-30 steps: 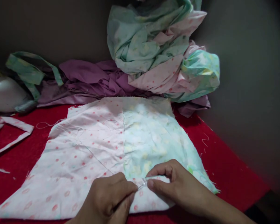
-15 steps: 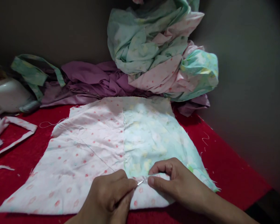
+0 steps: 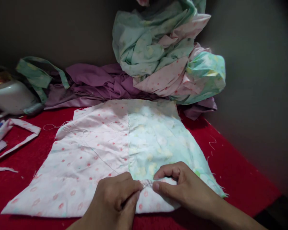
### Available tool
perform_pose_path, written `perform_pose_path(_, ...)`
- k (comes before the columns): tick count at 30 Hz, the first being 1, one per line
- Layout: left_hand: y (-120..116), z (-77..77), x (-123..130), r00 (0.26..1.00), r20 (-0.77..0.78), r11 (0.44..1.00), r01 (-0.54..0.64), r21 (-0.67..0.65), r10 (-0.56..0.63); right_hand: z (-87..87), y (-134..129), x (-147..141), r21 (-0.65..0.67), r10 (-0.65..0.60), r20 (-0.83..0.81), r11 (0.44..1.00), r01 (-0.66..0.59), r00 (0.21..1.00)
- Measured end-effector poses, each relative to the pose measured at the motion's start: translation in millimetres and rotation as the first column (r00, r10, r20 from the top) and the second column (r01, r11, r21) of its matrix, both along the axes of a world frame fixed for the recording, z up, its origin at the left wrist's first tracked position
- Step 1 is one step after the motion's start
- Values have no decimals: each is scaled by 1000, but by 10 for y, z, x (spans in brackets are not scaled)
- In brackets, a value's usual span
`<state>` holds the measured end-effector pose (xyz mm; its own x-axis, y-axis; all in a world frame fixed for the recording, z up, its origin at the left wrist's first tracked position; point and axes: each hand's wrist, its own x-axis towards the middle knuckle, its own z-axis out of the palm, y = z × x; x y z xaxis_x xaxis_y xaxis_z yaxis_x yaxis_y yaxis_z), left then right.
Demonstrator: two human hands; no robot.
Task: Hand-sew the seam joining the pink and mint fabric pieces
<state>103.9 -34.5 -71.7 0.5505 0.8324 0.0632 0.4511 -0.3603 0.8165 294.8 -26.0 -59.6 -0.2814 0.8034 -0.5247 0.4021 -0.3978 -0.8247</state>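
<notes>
Joined panels of cloth (image 3: 93, 147), pink-dotted white on the left and pale green floral on the right, lie spread before me. Along the near edge a dotted fold is turned up. My left hand (image 3: 117, 196) is closed in a pinch at this fold, with a thin sewing needle (image 3: 144, 186) at its fingertips, mostly hidden now. A loose thread (image 3: 103, 159) runs across the dotted panel toward that hand. Thumb and curled forefinger of my right hand (image 3: 180, 183) pinch the folded fabric just right of the needle.
A red cloth surface (image 3: 230, 159) lies underneath. Behind are purple fabric (image 3: 98, 80) and a heap of green and pink fabric (image 3: 153, 48). At left stand a white mug-like container (image 3: 12, 95) and a dotted fabric strip (image 3: 24, 124). A dark wall (image 3: 254, 80) rises at right.
The needle showed as a short bright shaft beyond my left fingertips; now less of it shows. My left fingers have edged slightly toward my right hand. The view has shifted a little.
</notes>
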Motion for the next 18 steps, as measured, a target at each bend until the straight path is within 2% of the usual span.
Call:
perform_pose_path(4,7,-1,-3,999,-26,998,-45,-46,43,5,7,1,-13,-9,-17,1000,8,1000)
perform_pose_path(10,52,76,-16,1000,-25,974,-10,-228,4,-7,10,12,10,-20,3,1000,20,1000)
perform_pose_path(18,107,105,-37,999,-18,942,19,-335,-26,-31,2,7,-7,-20,-53,1000,20,998)
